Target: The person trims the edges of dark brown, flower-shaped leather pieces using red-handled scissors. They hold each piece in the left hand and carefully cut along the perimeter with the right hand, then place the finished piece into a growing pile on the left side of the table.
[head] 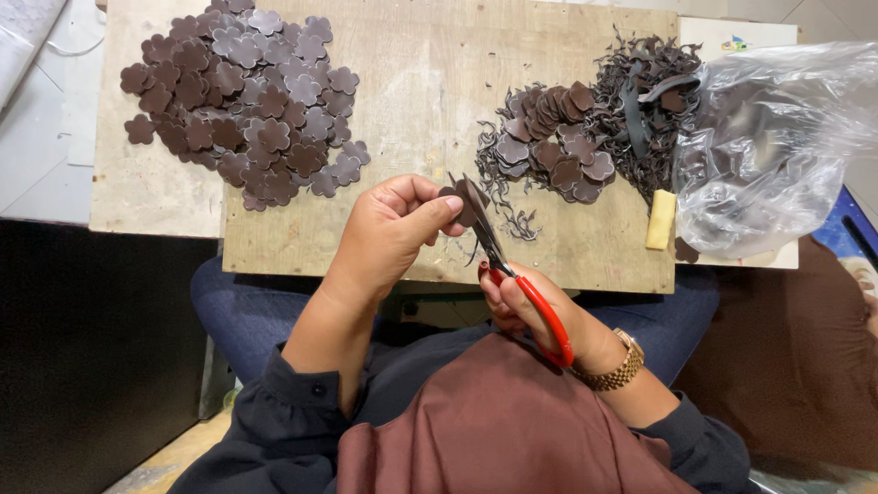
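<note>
Fingers of our left hand (389, 229) pinch a brown leather piece (468, 199). Our right hand (521, 306) grips red-handled scissors (512, 274), blades parted around that piece just beyond our fingertips.

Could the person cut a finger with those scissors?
Maybe. The left hand pinches a small brown piece right beside the open blades of the red-handled scissors in the right hand, so a slip might nick a fingertip. The cut could also spoil the piece. Trimmings could fall off the wooden board.
</note>
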`<state>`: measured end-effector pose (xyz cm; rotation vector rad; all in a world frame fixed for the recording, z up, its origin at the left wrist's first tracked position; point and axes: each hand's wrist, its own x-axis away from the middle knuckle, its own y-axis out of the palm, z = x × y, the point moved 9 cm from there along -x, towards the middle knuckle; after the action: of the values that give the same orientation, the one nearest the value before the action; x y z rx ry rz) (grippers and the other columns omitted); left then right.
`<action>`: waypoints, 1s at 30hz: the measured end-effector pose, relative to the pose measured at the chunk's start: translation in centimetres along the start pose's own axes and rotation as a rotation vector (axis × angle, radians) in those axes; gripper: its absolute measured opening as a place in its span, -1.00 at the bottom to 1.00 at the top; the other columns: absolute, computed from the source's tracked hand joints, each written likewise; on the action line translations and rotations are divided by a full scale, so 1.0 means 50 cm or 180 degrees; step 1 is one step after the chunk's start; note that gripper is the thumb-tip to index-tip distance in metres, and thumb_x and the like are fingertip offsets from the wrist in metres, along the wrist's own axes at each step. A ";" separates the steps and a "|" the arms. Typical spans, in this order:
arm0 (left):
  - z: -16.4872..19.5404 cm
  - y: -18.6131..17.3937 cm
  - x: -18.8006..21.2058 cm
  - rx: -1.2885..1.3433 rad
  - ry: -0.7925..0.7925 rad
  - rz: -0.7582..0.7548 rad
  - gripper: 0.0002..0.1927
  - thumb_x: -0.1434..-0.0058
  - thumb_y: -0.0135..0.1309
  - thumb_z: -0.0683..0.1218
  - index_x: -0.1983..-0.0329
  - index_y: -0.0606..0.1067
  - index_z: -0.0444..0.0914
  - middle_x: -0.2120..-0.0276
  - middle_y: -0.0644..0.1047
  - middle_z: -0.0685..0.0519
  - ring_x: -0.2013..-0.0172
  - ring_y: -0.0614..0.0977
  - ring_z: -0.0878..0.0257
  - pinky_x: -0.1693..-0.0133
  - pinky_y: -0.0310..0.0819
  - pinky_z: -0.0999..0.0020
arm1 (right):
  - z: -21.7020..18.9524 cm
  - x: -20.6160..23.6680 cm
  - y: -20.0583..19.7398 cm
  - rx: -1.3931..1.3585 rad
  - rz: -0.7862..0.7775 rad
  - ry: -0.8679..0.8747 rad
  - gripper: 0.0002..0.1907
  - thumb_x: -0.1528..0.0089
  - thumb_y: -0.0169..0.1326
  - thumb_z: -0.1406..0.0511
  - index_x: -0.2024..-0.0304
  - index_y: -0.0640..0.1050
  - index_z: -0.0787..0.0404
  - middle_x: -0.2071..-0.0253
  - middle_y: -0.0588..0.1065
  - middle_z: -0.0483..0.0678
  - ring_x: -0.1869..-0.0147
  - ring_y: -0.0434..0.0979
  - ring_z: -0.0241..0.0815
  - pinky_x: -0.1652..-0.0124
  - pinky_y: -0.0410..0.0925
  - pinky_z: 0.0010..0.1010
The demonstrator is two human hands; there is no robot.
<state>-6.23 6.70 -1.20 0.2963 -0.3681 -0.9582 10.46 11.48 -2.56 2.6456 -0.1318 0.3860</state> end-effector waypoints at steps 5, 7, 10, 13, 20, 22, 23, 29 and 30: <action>-0.005 0.002 -0.001 -0.0058 -0.0006 -0.0024 -0.90 -0.29 0.20 -0.17 0.25 0.53 -0.32 0.38 0.65 0.03 0.39 0.62 0.42 0.39 0.36 0.58 | 0.000 -0.002 0.005 0.0029 -0.0118 -0.0045 -0.55 -0.40 -0.09 -0.08 0.24 0.31 0.15 0.46 0.12 -0.27 0.42 0.01 -0.41 0.42 0.04 -0.56; -0.008 0.005 0.000 -0.0134 -0.0022 -0.0063 -0.90 -0.29 0.20 -0.17 0.26 0.53 -0.32 0.38 0.65 0.03 0.39 0.62 0.43 0.38 0.37 0.58 | 0.001 -0.002 0.009 -0.0004 -0.0208 -0.0077 -0.55 -0.41 -0.09 -0.08 0.21 0.31 0.15 0.44 0.14 -0.26 0.40 0.04 -0.40 0.38 0.09 -0.55; -0.012 0.011 0.000 -0.0201 -0.0032 -0.0137 -0.90 -0.29 0.18 -0.17 0.27 0.53 -0.32 0.38 0.65 0.03 0.38 0.62 0.44 0.37 0.39 0.58 | 0.006 -0.005 0.010 -0.0125 -0.0256 -0.0073 -0.57 -0.40 -0.08 -0.05 0.16 0.31 0.16 0.38 0.18 -0.25 0.35 0.08 -0.39 0.32 0.13 -0.54; -0.015 0.012 -0.002 -0.0115 -0.0022 -0.0158 -0.90 -0.30 0.18 -0.18 0.26 0.52 -0.31 0.38 0.65 0.02 0.38 0.61 0.43 0.36 0.38 0.58 | 0.010 -0.006 0.008 -0.0308 -0.0228 -0.0077 -0.59 -0.40 -0.06 -0.02 0.11 0.31 0.19 0.37 0.17 -0.25 0.34 0.06 -0.40 0.32 0.10 -0.55; -0.024 0.006 -0.006 -0.0020 0.0091 -0.0137 -0.91 -0.30 0.18 -0.19 0.26 0.51 -0.31 0.37 0.61 0.07 0.36 0.60 0.42 0.29 0.46 0.56 | 0.009 -0.004 0.003 -0.0216 -0.0045 -0.0046 -0.56 -0.36 -0.08 -0.05 0.05 0.34 0.17 0.37 0.18 -0.27 0.38 0.04 -0.42 0.37 0.07 -0.59; -0.022 0.007 -0.007 -0.0018 0.0178 -0.0156 -0.91 -0.32 0.19 -0.20 0.25 0.50 -0.30 0.36 0.59 0.08 0.35 0.59 0.43 0.26 0.49 0.55 | 0.011 -0.006 -0.001 -0.0206 0.0044 0.0004 -0.54 -0.32 -0.08 -0.06 0.01 0.35 0.15 0.37 0.19 -0.27 0.40 0.04 -0.43 0.39 0.07 -0.59; -0.020 0.008 -0.006 -0.0016 0.0217 -0.0171 -0.91 -0.33 0.19 -0.21 0.24 0.50 -0.31 0.35 0.58 0.09 0.34 0.57 0.42 0.25 0.48 0.54 | 0.013 -0.006 -0.002 -0.0207 0.0062 0.0022 -0.54 -0.32 -0.08 -0.06 0.01 0.35 0.15 0.37 0.19 -0.27 0.40 0.04 -0.42 0.39 0.08 -0.59; -0.022 0.027 0.001 0.0156 0.0058 -0.0279 -0.89 -0.28 0.19 -0.25 0.20 0.47 -0.30 0.33 0.59 0.09 0.34 0.65 0.38 0.31 0.51 0.53 | 0.010 -0.003 0.009 -0.0236 -0.0206 -0.0047 -0.53 -0.42 -0.08 -0.09 0.12 0.30 0.17 0.35 0.17 -0.24 0.31 0.08 -0.38 0.27 0.12 -0.55; -0.022 0.033 0.002 0.0100 0.0028 -0.0331 -0.89 -0.29 0.19 -0.25 0.20 0.47 -0.31 0.32 0.59 0.08 0.34 0.65 0.37 0.32 0.48 0.53 | 0.011 -0.002 0.010 -0.0241 -0.0218 -0.0034 -0.53 -0.40 -0.09 -0.10 0.13 0.29 0.16 0.34 0.19 -0.23 0.28 0.10 -0.36 0.25 0.14 -0.54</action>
<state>-4.50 7.59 -1.51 0.3507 -0.3628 -1.0537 10.40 10.81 -2.84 2.5702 -0.0576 0.3375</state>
